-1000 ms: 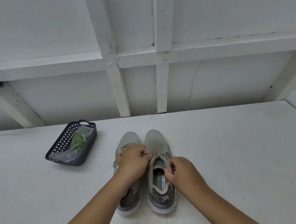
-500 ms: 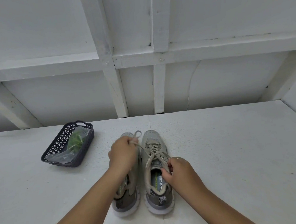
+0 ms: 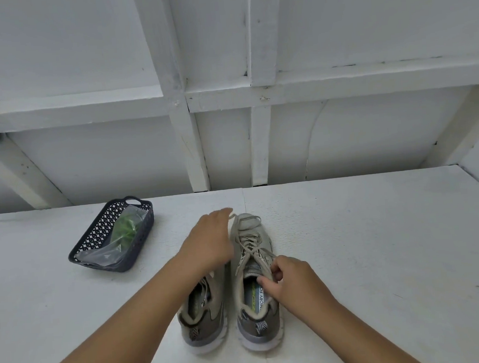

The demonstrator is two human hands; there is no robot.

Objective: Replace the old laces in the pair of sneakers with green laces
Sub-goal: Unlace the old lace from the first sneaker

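Two grey sneakers stand side by side on a white worktop [image 3: 378,242], toes pointing away from the person, and everything else is placed here against that pair. Well to the left of the pair and a little further back sits a dark perforated basket [image 3: 95,242] with a handle slot at its far end; inside it lies a clear plastic bag [image 3: 107,254] with the green laces [image 3: 125,230] showing through it. Behind the worktop rises a white wall of painted boards and crossed battens [image 3: 261,140].

The left sneaker [image 3: 205,317] is partly hidden: the left forearm and left hand [image 3: 208,240] lie across its front half, so only its heel, collar and part of its tongue show. That hand reaches forward past the toe with its fingers [image 3: 223,212] stretched out, nearly straight; a loop of pale lace [image 3: 231,216] lies just by the fingertips, and whether they hold it cannot be told.

The right sneaker [image 3: 254,293] is open to view, with its old pale laces [image 3: 251,244] criss-crossed loosely up the front and a printed insole visible inside. The right hand [image 3: 293,282] rests at this shoe's right edge near the top eyelets, thumb and forefinger pinching a strand of the lace, the other fingers curled.
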